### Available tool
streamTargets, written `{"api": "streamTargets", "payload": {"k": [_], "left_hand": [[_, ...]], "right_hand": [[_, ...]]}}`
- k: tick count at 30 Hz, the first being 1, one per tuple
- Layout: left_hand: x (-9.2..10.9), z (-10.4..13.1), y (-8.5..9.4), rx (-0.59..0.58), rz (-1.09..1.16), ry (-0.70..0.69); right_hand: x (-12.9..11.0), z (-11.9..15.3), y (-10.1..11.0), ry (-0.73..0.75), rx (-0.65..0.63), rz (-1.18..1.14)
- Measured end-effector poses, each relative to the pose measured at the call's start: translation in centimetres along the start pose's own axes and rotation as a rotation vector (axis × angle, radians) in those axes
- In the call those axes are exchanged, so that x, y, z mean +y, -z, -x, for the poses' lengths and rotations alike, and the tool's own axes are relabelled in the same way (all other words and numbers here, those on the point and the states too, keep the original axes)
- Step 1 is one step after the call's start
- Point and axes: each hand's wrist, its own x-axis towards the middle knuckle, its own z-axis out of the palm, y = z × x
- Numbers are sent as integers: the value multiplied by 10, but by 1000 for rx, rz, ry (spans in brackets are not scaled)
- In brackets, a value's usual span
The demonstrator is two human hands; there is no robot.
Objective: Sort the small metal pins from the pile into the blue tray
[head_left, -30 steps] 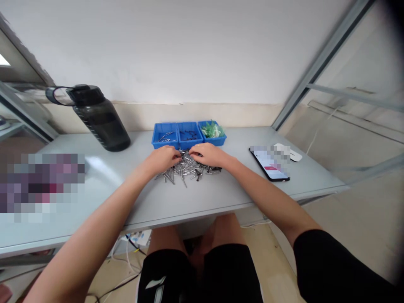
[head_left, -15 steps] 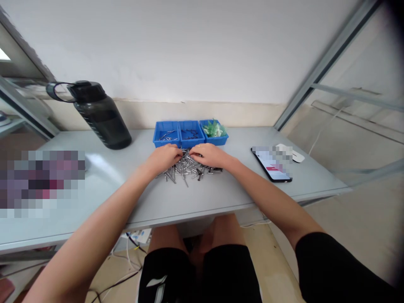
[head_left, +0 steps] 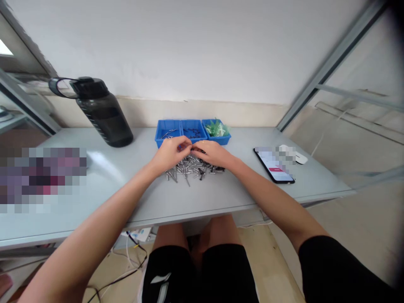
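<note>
On the table lies a pile of small metal fasteners (head_left: 187,167), mostly silver pins that look like rivets, with several dark screws among them. My left hand (head_left: 172,152) is over the left part of the pile, thumb and fingers pinched together. My right hand (head_left: 212,152) meets it fingertip to fingertip, its fingers closed too. Anything between the fingertips is too small or hidden to make out. Just behind the hands stand three blue bins: the left bin (head_left: 160,137) with silver pins, the middle bin (head_left: 205,134) with dark screws, the right bin (head_left: 224,140) with green-and-white packets (head_left: 217,128).
A dark water bottle (head_left: 105,118) stands at the back left. To the right lie a phone (head_left: 274,166) and a white mouse (head_left: 299,157). A blurred-out item (head_left: 41,176) is on the left of the grey table (head_left: 189,202). Metal posts (head_left: 328,67) flank the table.
My left hand has lifted and moved right, from the pile's left side to my right hand. The fingertips of both hands now meet above the pile. The view has shifted slightly.
</note>
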Motion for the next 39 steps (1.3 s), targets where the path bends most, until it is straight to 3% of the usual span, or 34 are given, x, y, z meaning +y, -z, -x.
{"api": "streamTargets", "payload": {"k": [4,9,28,39], "left_hand": [[0,-1,-1,53,66,41],[-9,-3,1,6,88,89],[-11,-2,-8,-59,100,36],[-10,-3,-9,-59,320,97]], "right_hand": [[-2,0,5,-17,1,41],[-2,0,9,-15,16,35],[-2,3,13,-17,98,6],[-2,3,14,-53,107,-5]]}}
